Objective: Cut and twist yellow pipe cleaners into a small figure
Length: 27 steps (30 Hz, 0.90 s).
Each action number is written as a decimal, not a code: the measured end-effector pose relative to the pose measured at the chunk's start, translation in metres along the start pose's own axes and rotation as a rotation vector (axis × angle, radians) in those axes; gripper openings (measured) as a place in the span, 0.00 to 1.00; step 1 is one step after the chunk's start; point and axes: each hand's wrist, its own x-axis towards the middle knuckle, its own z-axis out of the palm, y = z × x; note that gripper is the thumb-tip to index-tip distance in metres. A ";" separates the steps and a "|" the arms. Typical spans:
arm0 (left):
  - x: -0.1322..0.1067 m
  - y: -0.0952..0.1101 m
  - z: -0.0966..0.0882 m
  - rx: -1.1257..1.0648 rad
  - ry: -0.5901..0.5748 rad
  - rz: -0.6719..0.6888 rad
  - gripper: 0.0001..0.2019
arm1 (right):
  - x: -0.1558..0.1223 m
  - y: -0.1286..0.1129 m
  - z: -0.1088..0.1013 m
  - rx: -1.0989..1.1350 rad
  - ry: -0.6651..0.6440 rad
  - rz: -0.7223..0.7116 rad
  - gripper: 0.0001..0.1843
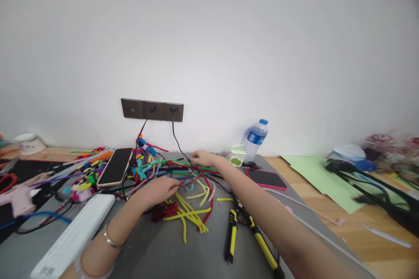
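My left hand (162,189) is closed in a pinch at the front of a tangle of pipe cleaners. A red pipe cleaner (209,178) arcs through the pile, and a red strand runs from my left fingertips. Farther back, my right hand (203,158) reaches over green pipe cleaners (163,162) close to the wall. Its fingers are bent together, and what they hold, if anything, is hidden. Several short yellow pipe cleaners (188,213) lie crossed in front of the hands, beside a shiny dark-red piece (164,212).
Yellow-and-black pliers (231,235) lie below my right forearm. Around the grey mat (157,253) are a phone (116,166), a white bar (75,235), a pink-edged phone (266,178), a water bottle (257,139) and a small box (236,156). Black cables hang from wall sockets (152,110).
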 end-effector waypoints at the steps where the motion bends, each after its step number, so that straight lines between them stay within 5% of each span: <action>1: 0.002 -0.004 -0.002 0.027 0.031 -0.026 0.13 | 0.001 -0.002 0.000 -0.001 -0.013 -0.021 0.10; 5: 0.020 -0.015 -0.013 0.171 0.152 -0.121 0.16 | 0.004 -0.009 -0.004 0.012 -0.057 -0.074 0.12; 8: 0.038 -0.018 -0.013 0.254 0.138 -0.154 0.16 | 0.005 -0.013 -0.002 -0.009 -0.091 -0.056 0.21; 12: 0.054 -0.019 -0.005 0.255 0.132 -0.161 0.17 | 0.003 -0.021 0.008 -0.269 -0.084 -0.022 0.36; 15: 0.056 -0.019 -0.003 0.260 0.145 -0.151 0.14 | 0.002 -0.027 0.013 -0.467 -0.079 -0.015 0.31; 22: 0.042 -0.019 -0.006 0.272 0.212 -0.084 0.15 | -0.002 -0.027 0.014 -0.443 -0.081 -0.087 0.17; 27: 0.029 -0.026 0.005 0.144 0.284 -0.212 0.17 | -0.007 -0.024 0.012 -0.354 -0.020 -0.111 0.13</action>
